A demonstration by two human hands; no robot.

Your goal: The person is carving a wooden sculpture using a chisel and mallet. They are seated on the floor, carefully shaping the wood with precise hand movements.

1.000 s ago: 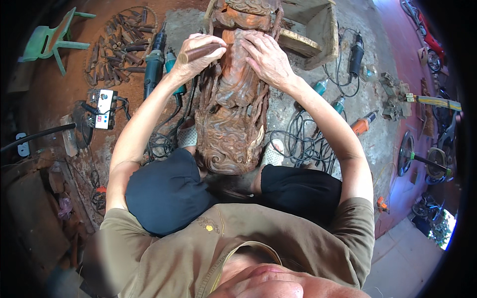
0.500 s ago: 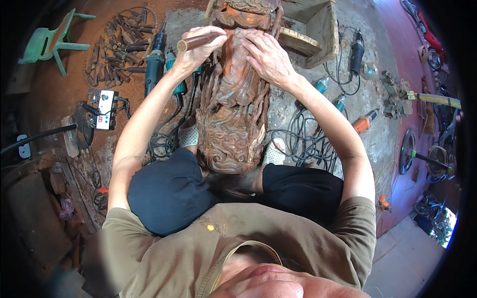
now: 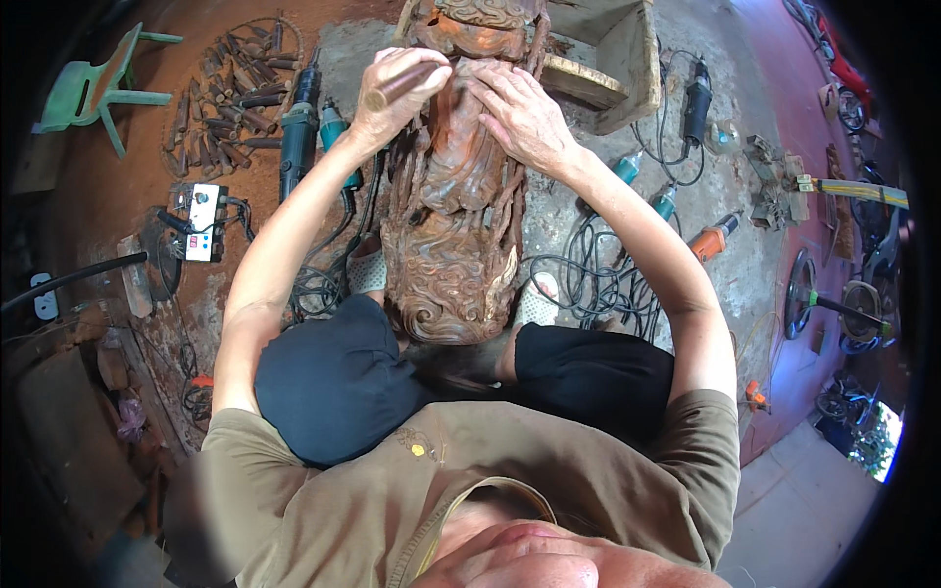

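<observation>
A carved brown wooden sculpture (image 3: 456, 260), covered in swirls and folds, lies lengthwise between my knees and runs away from me. My left hand (image 3: 397, 93) is closed round a carving tool with a round, dark wooden handle (image 3: 402, 86). The handle's butt points back toward me. Its working tip, near the sculpture's upper part, is hidden by my fingers. My right hand (image 3: 524, 113) rests on the wood just right of the tool, with fingers stretched out and slightly apart, fingertips close to the left hand.
Many wooden-handled tools (image 3: 230, 98) lie heaped at the far left. Teal power tools (image 3: 299, 147) flank the sculpture on the left. On the right are tangled black cords (image 3: 598, 274), an orange grinder (image 3: 714, 238) and a wooden box frame (image 3: 627, 83). A green chair (image 3: 93, 88) stands far left.
The tool in my left hand has tilted, its handle butt swinging slightly toward me and to the right. My right hand keeps almost the same place on the wood.
</observation>
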